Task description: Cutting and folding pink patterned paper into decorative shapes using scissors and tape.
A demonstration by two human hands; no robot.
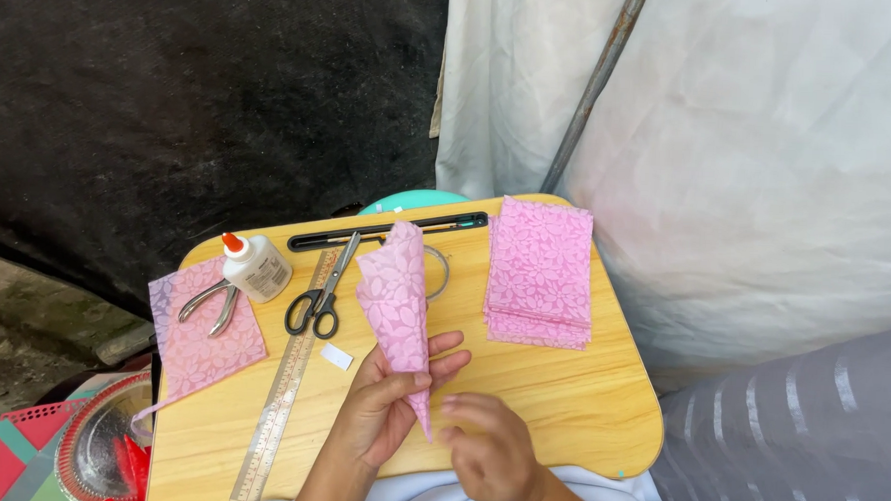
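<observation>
Left hand (386, 410) is wrapped around a pink patterned paper cone (399, 309), fingers curled over its lower half and thumb on the near side. The cone stands roughly upright, wide mouth up and away, point down at the near end. It's held above the wooden lap desk (559, 396), about mid-board.

Right hand (494, 453) is just right of the cone's tip, fingers loosely curled toward it. Can't tell if it's actually touching or pinching the tip; nothing else is in it.

Everything else, relative to the cone:
- Stack of pink patterned sheets (541, 273) to the right, flat on the desk, near its far right corner.
- Black-handled scissors (321, 297) just left, blades pointing away.
- Metal ruler (281, 394) left of the scissors, running diagonally near-to-far.
- Small white scrap (337, 356) between ruler and left hand.
- White glue bottle (255, 266) with orange tip further left, lying on its side.
- Metal pliers (211, 302) beside the bottle, resting on a single pink sheet (201, 342) that overhangs the desk's left edge.
- Black slot (386, 232) along the desk's far edge, behind the cone.
- Thin wire ring (443, 270) partly hidden behind the cone's mouth.

Off the desk, lower left: a round metal tray (96, 446) with red bits in it.
</observation>
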